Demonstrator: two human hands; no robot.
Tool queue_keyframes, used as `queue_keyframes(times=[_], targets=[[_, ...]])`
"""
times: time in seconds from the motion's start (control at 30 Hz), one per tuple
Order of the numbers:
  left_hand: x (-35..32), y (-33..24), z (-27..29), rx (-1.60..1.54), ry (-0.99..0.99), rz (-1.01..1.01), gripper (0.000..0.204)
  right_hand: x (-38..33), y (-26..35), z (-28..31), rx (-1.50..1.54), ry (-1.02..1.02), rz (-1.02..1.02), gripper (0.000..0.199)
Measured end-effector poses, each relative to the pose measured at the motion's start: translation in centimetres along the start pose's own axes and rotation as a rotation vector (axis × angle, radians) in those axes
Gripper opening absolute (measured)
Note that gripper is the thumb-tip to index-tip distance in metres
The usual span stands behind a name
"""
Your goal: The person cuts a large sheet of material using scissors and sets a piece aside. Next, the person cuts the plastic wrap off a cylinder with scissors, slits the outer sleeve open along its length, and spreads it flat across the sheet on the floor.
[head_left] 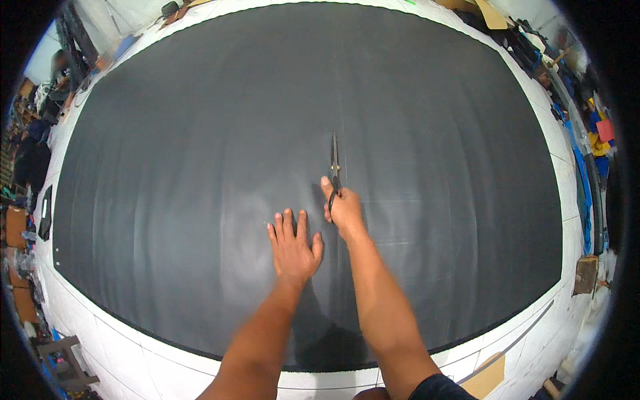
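Observation:
A large dark grey sheet [167, 133] is spread over the white tiled floor, with soft creases running across it. My left hand [293, 252] lies flat on the sheet near the middle, its fingers spread. To the right and a little farther off, my right hand [345, 208] grips a pair of scissors [335, 157] by the black handles. The blades point away from me and look closed or nearly so. Just right of the blades, a thin pale line [344, 133] runs along the sheet. I cannot tell whether it is a mark or a cut.
White floor tiles [120, 347] border the sheet. Boxes [16, 227] and mixed clutter line the left side. Along the right lie long rolls [595, 200] and a wooden block [585, 275]. A tan piece of board [485, 377] rests at the lower right, and a grey stool [67, 363] stands lower left.

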State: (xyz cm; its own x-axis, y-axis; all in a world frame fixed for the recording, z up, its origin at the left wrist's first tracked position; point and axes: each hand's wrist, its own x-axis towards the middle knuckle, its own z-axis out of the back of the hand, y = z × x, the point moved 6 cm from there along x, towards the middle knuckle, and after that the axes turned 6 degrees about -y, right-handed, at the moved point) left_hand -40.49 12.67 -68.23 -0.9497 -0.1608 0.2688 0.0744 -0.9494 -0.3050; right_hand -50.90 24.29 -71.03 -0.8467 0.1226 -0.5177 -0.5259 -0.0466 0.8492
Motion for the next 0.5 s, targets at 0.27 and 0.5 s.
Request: queue_keyframes(times=[0.27,0.5], targets=[[0.4,-0.3,-1.1,-0.027,0.105,0.037,0.059,4.9,2.7,-0.4,0.009,-0.06,-0.025,0.053],[0.2,-0.4,-1.7,-0.029,0.168,0.052,0.062,11.8,6.0,-1.6,-0.077,-0.092,0.008,0.052]])
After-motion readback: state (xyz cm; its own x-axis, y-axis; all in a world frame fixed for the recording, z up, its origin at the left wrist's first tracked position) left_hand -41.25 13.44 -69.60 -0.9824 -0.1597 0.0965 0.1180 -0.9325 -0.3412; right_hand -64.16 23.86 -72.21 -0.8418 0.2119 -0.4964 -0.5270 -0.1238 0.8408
